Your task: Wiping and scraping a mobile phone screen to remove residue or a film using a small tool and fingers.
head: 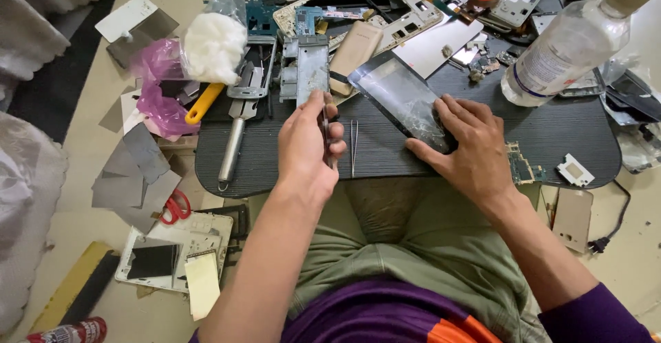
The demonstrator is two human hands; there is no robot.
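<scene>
Cracked glass panel [403, 102] | right hand [468, 147] flat, fingers spread | left hand [306, 147] fingers pinching thin tool [326, 133]

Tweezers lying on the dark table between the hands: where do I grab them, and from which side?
Grip the tweezers across their two thin arms near the middle, coming straight down from above. They lie flat, running toward and away from the person, between the left hand and right hand.

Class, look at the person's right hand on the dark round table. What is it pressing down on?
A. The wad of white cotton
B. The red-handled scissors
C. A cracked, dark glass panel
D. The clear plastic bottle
C. The right hand lies flat with its fingers spread on the lower end of the cracked glass panel, well apart from the bottle, the scissors and the cotton.
</scene>
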